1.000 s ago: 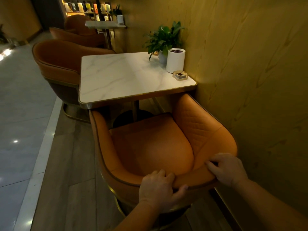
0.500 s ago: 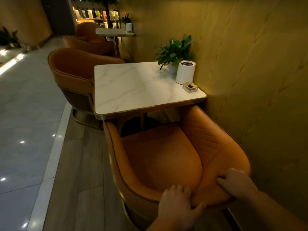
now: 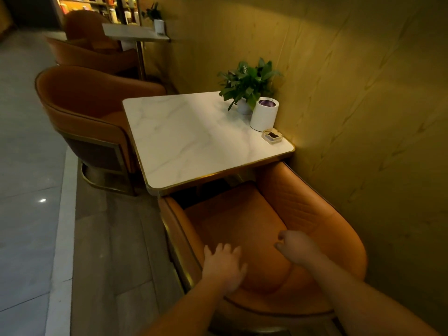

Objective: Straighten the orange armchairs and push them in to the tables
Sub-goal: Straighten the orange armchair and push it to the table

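Note:
An orange armchair [image 3: 303, 209] stands right below me, its front tucked under the near edge of a white marble table [image 3: 194, 137]. My left hand [image 3: 224, 265] hovers over the chair's back with fingers spread, holding nothing. My right hand [image 3: 297, 248] is above the backrest's inside with fingers loosely curled, also holding nothing. A second orange armchair [image 3: 82, 110] faces the table from its far left side. More orange armchairs [image 3: 89, 49] stand farther back at another table [image 3: 133, 35].
A yellow panelled wall [image 3: 363, 93] runs close along the right of the chair and table. On the table sit a potted plant [image 3: 247, 83], a white cylinder [image 3: 264, 116] and a small glass dish [image 3: 272, 136]. Wood-look flooring [image 3: 109, 251] and grey tiles lie to the left.
Both hands have let go of the chair's back rim and lifted above it. The chair sits farther under the table, and my view has moved closer and higher.

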A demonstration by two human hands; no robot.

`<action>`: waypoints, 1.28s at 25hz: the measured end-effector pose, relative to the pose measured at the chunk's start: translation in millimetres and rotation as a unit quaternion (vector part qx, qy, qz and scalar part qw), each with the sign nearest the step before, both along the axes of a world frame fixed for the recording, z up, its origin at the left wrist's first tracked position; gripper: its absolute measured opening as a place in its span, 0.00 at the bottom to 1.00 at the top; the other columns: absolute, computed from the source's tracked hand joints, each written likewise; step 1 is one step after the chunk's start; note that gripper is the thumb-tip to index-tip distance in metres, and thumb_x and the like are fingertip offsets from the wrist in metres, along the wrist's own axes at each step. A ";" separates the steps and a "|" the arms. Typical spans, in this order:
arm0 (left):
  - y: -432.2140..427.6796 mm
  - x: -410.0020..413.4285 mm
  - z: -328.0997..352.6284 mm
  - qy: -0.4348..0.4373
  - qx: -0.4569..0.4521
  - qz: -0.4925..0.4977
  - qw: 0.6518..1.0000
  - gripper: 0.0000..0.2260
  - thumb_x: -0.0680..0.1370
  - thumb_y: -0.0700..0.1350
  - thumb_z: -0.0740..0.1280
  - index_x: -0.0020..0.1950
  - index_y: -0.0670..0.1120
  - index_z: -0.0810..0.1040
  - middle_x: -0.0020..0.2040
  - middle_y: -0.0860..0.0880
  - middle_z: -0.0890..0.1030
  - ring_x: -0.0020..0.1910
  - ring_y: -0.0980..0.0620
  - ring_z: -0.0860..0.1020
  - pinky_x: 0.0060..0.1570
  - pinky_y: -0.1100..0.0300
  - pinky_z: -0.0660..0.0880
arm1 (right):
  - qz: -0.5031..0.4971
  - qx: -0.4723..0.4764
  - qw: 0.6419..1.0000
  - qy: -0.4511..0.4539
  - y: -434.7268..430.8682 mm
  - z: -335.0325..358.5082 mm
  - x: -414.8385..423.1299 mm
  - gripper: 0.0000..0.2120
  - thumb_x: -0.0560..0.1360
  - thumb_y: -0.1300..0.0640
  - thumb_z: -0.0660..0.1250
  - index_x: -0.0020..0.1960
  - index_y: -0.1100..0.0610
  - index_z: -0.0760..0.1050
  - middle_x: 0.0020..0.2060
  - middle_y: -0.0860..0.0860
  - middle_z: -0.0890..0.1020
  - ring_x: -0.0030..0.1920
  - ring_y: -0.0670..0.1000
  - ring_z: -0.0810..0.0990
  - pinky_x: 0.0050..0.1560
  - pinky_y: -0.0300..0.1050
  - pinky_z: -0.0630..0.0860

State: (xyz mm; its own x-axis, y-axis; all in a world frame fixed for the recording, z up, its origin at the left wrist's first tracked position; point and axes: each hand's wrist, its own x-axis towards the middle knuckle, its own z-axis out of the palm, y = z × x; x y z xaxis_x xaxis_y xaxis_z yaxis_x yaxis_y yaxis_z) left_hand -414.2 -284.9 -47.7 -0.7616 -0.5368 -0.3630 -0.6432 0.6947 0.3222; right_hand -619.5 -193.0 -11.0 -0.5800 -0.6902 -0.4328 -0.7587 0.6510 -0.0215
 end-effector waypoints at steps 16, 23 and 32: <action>-227.8 146.2 67.3 0.055 -0.046 0.173 0.982 0.27 0.83 0.56 0.55 0.80 0.55 0.54 0.77 0.50 0.63 0.77 0.48 0.60 0.74 0.42 0.59 | 0.098 -0.164 0.977 -0.094 -264.4 55.8 137.2 0.14 0.79 0.41 0.63 0.61 0.46 0.78 0.54 0.45 0.83 0.56 0.49 0.81 0.51 0.45 0.76; -371.4 235.4 56.8 0.091 -0.042 0.282 0.954 0.27 0.83 0.56 0.58 0.80 0.54 0.54 0.76 0.49 0.66 0.72 0.50 0.68 0.72 0.51 0.66 | 0.157 -0.116 0.972 -0.131 -424.3 46.0 213.9 0.16 0.79 0.43 0.64 0.63 0.48 0.78 0.57 0.47 0.83 0.55 0.49 0.80 0.50 0.42 0.74; -627.8 368.7 59.1 0.080 -0.054 0.289 0.952 0.24 0.83 0.54 0.57 0.79 0.50 0.60 0.70 0.46 0.73 0.64 0.47 0.75 0.64 0.51 0.71 | 0.179 -0.045 0.976 -0.118 -671.7 53.3 337.3 0.15 0.79 0.41 0.64 0.60 0.47 0.78 0.53 0.47 0.83 0.53 0.50 0.81 0.53 0.47 0.78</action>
State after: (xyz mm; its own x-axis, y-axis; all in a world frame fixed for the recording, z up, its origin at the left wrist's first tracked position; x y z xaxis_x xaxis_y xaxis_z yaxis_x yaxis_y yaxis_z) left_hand -45.5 -912.7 11.3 -0.3678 -0.9109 -0.1869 -0.8772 0.2731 0.3949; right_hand -282.1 -864.7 42.3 -0.1855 -0.8722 -0.4526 -0.9043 0.3317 -0.2686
